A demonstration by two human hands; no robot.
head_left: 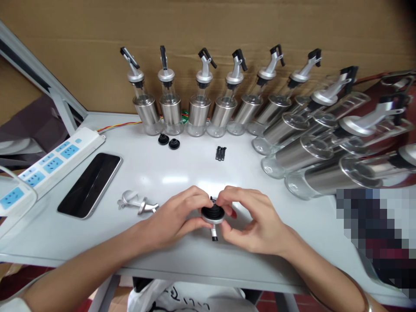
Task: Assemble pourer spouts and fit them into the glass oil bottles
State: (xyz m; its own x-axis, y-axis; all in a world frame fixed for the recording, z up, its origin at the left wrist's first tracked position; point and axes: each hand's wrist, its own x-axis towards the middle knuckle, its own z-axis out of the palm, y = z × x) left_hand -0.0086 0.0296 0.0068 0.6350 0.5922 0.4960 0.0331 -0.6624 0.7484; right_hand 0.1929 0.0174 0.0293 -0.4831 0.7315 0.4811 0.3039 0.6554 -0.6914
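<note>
Between my two hands is a bottle pourer spout (pixel 213 213), its black ribbed stopper facing up and its silver nozzle pointing down toward me. My left hand (pixel 190 212) pinches the spout's rim and stopper from the left. From the right, the fingers of my right hand (pixel 251 219) close on the stopper's top and the rim. Left of my left hand lie loose silver spout parts (pixel 139 203). Farther back sit two black rubber stoppers (pixel 169 141) and several small black plastic pieces (pixel 221 153).
Glass-and-steel oil bottles (pixel 199 115) with pourers line the back and curve down the right side. On the left lie a phone (pixel 91 185) and a white power strip (pixel 53 167) with a cable. Cardboard (pixel 182 26) stands behind the white table (pixel 156 255).
</note>
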